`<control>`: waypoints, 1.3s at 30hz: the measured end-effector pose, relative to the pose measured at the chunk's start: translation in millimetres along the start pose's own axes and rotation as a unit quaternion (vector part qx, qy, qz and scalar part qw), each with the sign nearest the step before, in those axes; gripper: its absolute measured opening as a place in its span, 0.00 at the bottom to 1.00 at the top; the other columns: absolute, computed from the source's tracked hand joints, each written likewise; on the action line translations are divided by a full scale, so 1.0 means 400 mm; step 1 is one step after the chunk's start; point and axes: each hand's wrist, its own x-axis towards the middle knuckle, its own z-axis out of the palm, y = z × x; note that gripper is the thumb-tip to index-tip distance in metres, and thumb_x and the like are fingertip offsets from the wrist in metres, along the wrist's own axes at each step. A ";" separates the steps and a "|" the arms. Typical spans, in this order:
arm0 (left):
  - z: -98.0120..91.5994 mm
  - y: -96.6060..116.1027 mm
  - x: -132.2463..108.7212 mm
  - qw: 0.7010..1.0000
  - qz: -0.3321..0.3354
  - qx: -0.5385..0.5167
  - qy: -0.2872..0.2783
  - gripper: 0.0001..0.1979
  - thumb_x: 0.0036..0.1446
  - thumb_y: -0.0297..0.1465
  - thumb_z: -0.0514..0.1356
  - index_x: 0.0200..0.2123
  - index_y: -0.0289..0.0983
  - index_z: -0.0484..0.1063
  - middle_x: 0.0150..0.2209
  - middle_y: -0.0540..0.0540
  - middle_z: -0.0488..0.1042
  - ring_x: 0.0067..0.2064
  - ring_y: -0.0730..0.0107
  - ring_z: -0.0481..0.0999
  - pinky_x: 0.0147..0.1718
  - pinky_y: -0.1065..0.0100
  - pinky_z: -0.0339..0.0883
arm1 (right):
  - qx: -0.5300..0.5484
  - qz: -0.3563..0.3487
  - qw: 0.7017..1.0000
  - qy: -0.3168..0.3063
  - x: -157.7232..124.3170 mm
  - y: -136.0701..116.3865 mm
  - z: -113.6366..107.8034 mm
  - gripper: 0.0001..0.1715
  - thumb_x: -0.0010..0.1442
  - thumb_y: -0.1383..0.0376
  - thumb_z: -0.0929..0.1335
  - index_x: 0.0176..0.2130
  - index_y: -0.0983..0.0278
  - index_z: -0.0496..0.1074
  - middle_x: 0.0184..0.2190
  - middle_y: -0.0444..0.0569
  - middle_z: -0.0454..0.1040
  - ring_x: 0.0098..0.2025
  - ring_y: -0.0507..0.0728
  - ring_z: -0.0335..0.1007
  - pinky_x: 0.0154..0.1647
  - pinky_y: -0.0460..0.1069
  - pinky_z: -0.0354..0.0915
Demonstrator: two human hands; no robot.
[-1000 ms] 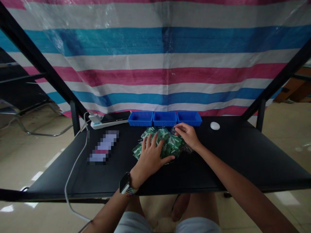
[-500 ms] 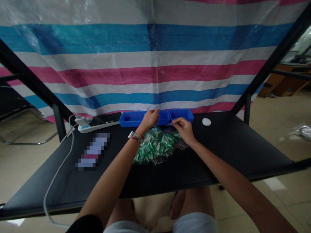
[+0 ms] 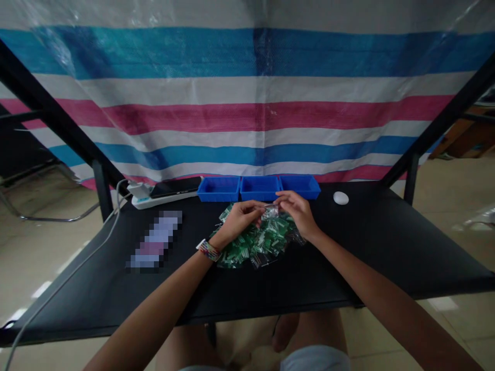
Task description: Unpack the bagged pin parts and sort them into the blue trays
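Over a heap of small clear and green plastic packets (image 3: 251, 242), both my hands hold one small clear plastic bag (image 3: 270, 211). My left hand (image 3: 242, 220), with a woven band on the wrist, pinches the bag's left side between thumb and fingers. At its upper right edge, my right hand (image 3: 297, 210) closes thumb and fingertips on it. What lies inside the bag is too small to make out. Some packets in the heap show thin dark pieces, others pale strips on green. Just behind my hands stand blue trays (image 3: 260, 197) in a row.
A white power strip (image 3: 166, 200) with a plugged-in charger lies at the back left, a dark phone (image 3: 176, 186) resting on it. Nearer is a blurred-out phone-like object (image 3: 157, 239). A white rounded object (image 3: 341, 198) sits at right. Black frame posts flank the striped sheet (image 3: 193, 118).
My left hand has come down from the middle blue tray to the bag above the heap. My right hand stays close by, now sharing the bag. The view has shifted slightly.
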 end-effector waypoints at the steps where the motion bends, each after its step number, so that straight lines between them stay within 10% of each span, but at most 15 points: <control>1: -0.003 0.003 0.001 1.000 0.003 0.009 0.002 0.18 0.58 0.42 0.71 0.45 0.34 0.83 0.28 0.50 0.79 0.26 0.72 0.75 0.29 0.69 0.74 | -0.006 0.015 1.000 -0.006 0.002 0.000 0.001 0.20 0.62 0.51 0.74 0.49 0.60 0.78 0.38 0.49 0.81 0.36 0.58 0.78 0.40 0.53 0.75; 7: 0.003 0.016 0.001 1.000 0.021 0.020 0.004 0.16 0.59 0.42 0.70 0.43 0.35 0.85 0.34 0.45 0.83 0.31 0.68 0.78 0.33 0.66 0.77 | -0.055 0.018 0.998 -0.034 0.008 -0.006 0.015 0.20 0.63 0.47 0.75 0.34 0.60 0.76 0.26 0.45 0.76 0.30 0.57 0.74 0.36 0.52 0.71; 23: 0.001 0.000 0.008 0.996 0.051 0.039 0.066 0.16 0.60 0.43 0.70 0.32 0.35 0.81 0.26 0.49 0.75 0.27 0.72 0.72 0.30 0.70 0.66 | -0.110 0.009 0.992 -0.060 -0.013 -0.007 0.027 0.10 0.64 0.56 0.74 0.36 0.60 0.78 0.33 0.46 0.79 0.37 0.58 0.76 0.42 0.52 0.69; 39: 0.016 0.007 0.000 0.999 0.049 0.016 -0.002 0.15 0.58 0.41 0.71 0.30 0.35 0.77 0.30 0.49 0.75 0.31 0.73 0.71 0.32 0.71 0.67 | -0.147 -0.054 0.986 -0.063 -0.030 -0.040 0.015 0.12 0.64 0.63 0.73 0.28 0.60 0.75 0.28 0.45 0.74 0.33 0.58 0.71 0.38 0.53 0.65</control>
